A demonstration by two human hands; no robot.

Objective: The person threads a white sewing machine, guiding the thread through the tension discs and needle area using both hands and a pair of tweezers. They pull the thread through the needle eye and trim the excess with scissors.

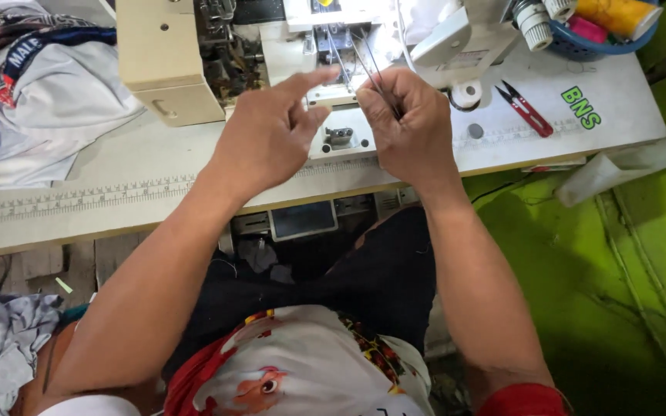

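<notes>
My right hand [406,123] is closed around slim dark metal tweezers [373,71], whose tips point up toward the needle area [331,38] of a cream sewing machine [171,54]. My left hand [271,131] hovers just left of it, forefinger stretched toward the needle area and thumb bent, holding nothing that I can see. Thin threads run down by the needle. The small presser plate [339,137] lies just below and between both hands.
Red thread snips [526,109] lie on the white table [117,166] to the right. A blue basket [587,42] with thread cones stands at the back right. White and patterned garments [32,100] are piled at the left. A ruler strip runs along the table's front edge.
</notes>
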